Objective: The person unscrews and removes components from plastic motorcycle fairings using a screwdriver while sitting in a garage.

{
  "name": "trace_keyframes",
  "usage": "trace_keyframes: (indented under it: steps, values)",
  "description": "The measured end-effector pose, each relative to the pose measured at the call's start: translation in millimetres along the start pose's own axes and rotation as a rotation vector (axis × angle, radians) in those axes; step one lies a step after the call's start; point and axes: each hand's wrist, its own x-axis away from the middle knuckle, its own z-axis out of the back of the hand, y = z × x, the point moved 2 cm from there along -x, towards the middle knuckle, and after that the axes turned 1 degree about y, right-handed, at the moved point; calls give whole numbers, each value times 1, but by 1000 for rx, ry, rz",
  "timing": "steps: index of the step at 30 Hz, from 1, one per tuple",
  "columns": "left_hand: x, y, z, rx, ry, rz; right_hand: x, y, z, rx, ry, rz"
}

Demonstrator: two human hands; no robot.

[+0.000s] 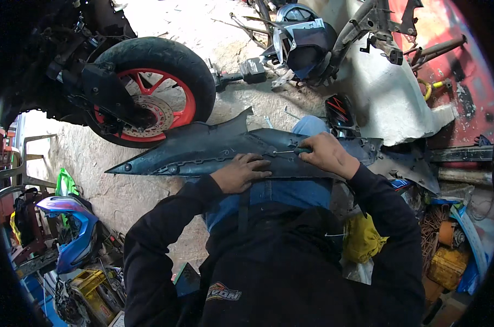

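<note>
A long dark plastic motorcycle fairing panel (200, 147) lies across my lap, its pointed end to the left. Its ribbed side, with moulded tabs and holes, faces up. My left hand (242, 173) rests on the panel's near edge, fingers stretched out over the surface. To the right of it, my right hand (328, 155) is closed round the dark handle of a screwdriver (285, 152). The thin metal shaft points left, nearly flat along the panel, and its tip meets the panel near the middle. Whether a screw sits under the tip is too small to tell.
A motorcycle wheel (195, 111) with a red rim stands just beyond the panel's left part. Dark motorcycle parts (312, 49) lie at the far right. A blue and purple fairing (75, 234) is at the left, and a yellow bag (361, 240) is beside my right forearm.
</note>
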Motion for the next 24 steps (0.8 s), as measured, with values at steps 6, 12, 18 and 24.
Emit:
trace_keyframes:
  steps: [6,12,18,24]
  values:
    - [3,-4,-10,25,84,-22,0,0,-2,15,-21,-53]
    - [3,-3,-11,-4,89,-23,2,3,0,10,-33,-96]
    - [5,0,-10,-21,112,-22,2,-6,3,-9,1,-53]
    - [8,4,-19,59,88,-39,-15,-21,15,29,-144,-232]
